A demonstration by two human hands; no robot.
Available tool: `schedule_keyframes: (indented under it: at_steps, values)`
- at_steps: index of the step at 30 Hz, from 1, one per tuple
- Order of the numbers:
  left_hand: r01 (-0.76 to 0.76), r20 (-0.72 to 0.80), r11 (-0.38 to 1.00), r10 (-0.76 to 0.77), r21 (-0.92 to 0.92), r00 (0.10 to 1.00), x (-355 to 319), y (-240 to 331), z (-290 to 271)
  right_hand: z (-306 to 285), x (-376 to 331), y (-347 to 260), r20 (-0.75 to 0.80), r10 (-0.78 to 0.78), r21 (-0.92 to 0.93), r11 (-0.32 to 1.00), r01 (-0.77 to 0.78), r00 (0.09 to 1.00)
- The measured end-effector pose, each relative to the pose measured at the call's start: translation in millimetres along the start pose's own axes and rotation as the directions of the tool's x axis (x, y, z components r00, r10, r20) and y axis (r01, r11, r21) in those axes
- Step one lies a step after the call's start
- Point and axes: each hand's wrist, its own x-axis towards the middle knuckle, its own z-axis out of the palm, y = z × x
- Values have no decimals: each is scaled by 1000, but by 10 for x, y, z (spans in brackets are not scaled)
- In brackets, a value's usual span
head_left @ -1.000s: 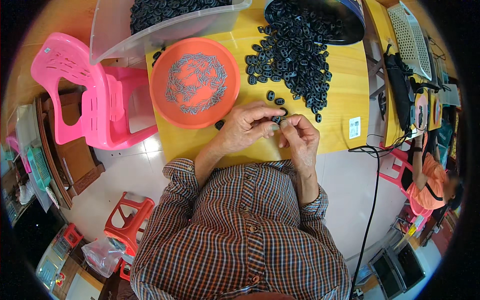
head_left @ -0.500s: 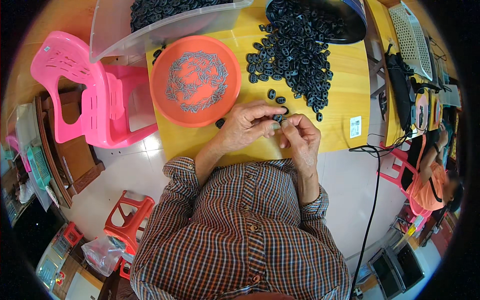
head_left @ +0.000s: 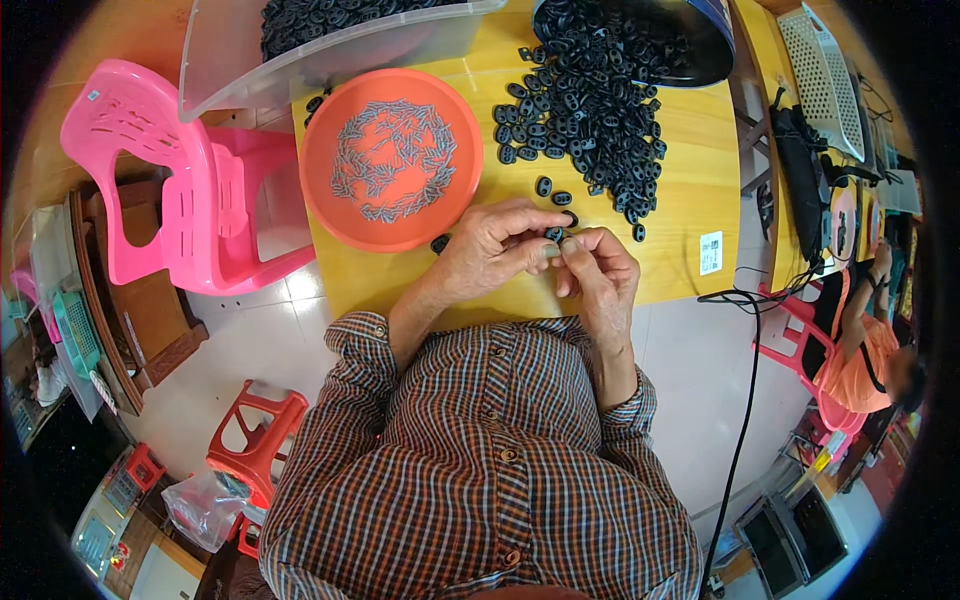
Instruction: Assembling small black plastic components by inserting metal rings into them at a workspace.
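Above the near edge of the yellow table [head_left: 640, 275], my left hand [head_left: 490, 250] is closed, pinching a small black oval two-hole plastic piece [head_left: 554, 234] between thumb and fingers. My right hand [head_left: 602, 278] is closed too, its thumb tip pressed against the same piece from the right. The fingers hide whether something smaller is between them. Just beyond the fingertips lie loose black two-hole pieces [head_left: 562, 199], with a larger heap [head_left: 610, 130] behind. Left of my hands sits an orange-red round tray [head_left: 320, 205] with many small grey pins [head_left: 375, 180] scattered in it.
The heap spills from a dark tipped container [head_left: 722, 40]. A clear plastic bin [head_left: 350, 55] of black pieces stands at the far left. A pink chair [head_left: 195, 200] and red stool [head_left: 258, 440] are left. Rightward are a black cable [head_left: 755, 370] and a seated person [head_left: 855, 365].
My hands stay almost in place around the black two-hole piece, with only a slight shift of the fingers. The seated person's arm at the right has moved a little.
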Motion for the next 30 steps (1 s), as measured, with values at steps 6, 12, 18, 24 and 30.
schedule_keyframes:
  at_steps: [6, 12, 18, 24, 30]
  values:
    - [-41, 36, 997, 39, 71, 999, -3, 2, -35, -75, 49, 31, 90, 28, 121, 992, -39, 996]
    - [-19, -15, 997, 21, 81, 1000, 1, 15, 0, -105, 64, 68, 99, 49, 150, 987, -63, 994]
    - [-45, -26, 997, 47, 60, 999, 9, -13, 9, -78, 64, 66, 70, 63, 183, 980, -75, 996]
    - [-19, -19, 997, 20, 73, 1000, 9, 0, 5, -76, 70, 79, 62, 41, 190, 980, -52, 997]
    - [-28, -34, 997, 31, 77, 999, 12, 28, -5, -19, 53, 35, 38, 37, 198, 979, -44, 999]
